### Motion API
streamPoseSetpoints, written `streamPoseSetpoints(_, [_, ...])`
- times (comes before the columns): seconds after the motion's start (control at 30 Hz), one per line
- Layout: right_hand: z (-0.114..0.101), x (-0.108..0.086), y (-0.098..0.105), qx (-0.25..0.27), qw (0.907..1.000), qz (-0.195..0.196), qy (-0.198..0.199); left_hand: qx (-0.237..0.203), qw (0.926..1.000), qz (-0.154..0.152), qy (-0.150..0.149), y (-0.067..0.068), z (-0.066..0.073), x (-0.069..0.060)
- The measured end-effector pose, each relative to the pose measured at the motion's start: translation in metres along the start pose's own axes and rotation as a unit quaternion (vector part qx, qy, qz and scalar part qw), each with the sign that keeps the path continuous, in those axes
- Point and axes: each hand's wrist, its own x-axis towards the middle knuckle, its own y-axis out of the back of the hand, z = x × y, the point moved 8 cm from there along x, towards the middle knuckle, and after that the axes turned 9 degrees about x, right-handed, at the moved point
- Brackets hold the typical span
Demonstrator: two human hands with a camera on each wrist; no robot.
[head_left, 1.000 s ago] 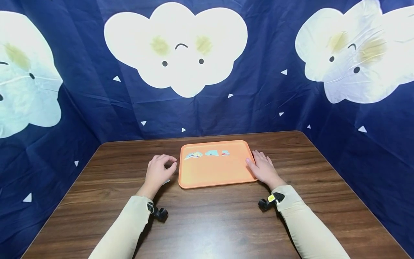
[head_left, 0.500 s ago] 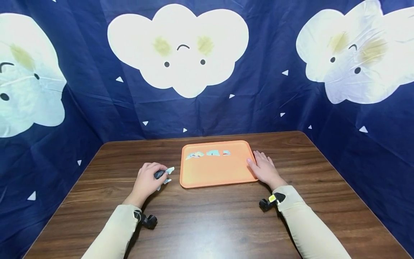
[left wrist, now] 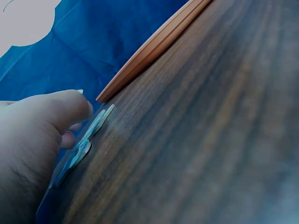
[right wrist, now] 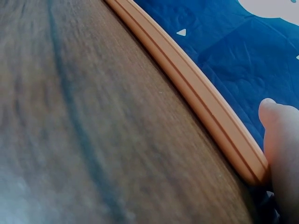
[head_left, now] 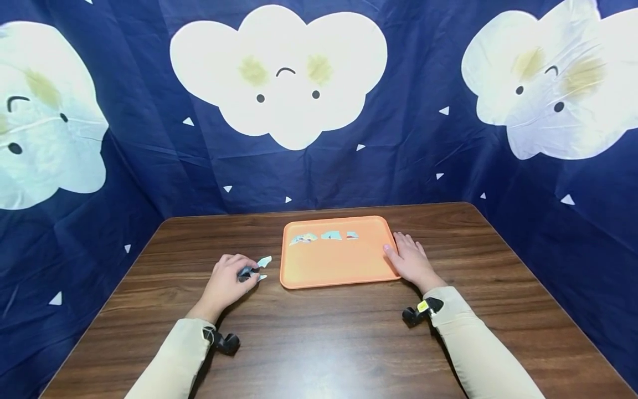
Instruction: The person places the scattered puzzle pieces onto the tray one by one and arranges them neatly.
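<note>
Over by the orange tray's (head_left: 339, 266) left side, my left hand (head_left: 225, 284) hovers low over several small light blue puzzle-like pieces (head_left: 265, 261) on the table. Its fingers are bent, and a gap shows between thumb and index finger. In the left wrist view the thumb (left wrist: 70, 109) stands above the flat, overlapping pieces (left wrist: 77, 151); whether any fingertip touches them is partly hidden. My right hand (head_left: 412, 263) rests at the tray's right edge, fingers extended outside it and thumb over the rim. The right wrist view shows its thumb (right wrist: 280, 126) by the tray's end.
Three printed pieces, a wide one (head_left: 303, 238), a middle one (head_left: 331, 235) and a small one (head_left: 352, 235), lie in a row near the tray's back edge. The wooden table (head_left: 319, 332) ends at a dark blue curtain (head_left: 309, 177) with clouds.
My left hand has drawn back leftward from beside the tray and come down over the light blue pieces. Its fingers have shifted slightly there. The right hand stays at the tray's edge.
</note>
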Motion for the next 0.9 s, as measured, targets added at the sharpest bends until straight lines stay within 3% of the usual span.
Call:
streamPoseSetpoints(0.37, [0.0, 0.001, -0.001, -0.002, 1.0, 0.0, 0.001, 0.037, 0.9983, -0.003, -0.046, 0.002, 0.008, -0.004])
streamPoseSetpoints(0.53, [0.001, -0.001, 0.0, 0.001, 1.0, 0.001, -0.001, 0.047, 0.997, -0.011, -0.06, -0.004, 0.011, -0.003])
streamPoseSetpoints(0.7, [0.001, 0.0, -0.001, 0.002, 1.0, 0.0, 0.001, 0.042, 0.9959, -0.021, -0.078, -0.007, 0.013, 0.003])
streamPoseSetpoints(0.9, [0.002, 0.001, -0.001, 0.001, 1.0, -0.002, -0.002, 0.036, 0.995, -0.053, -0.076, -0.011, 0.013, 0.013])
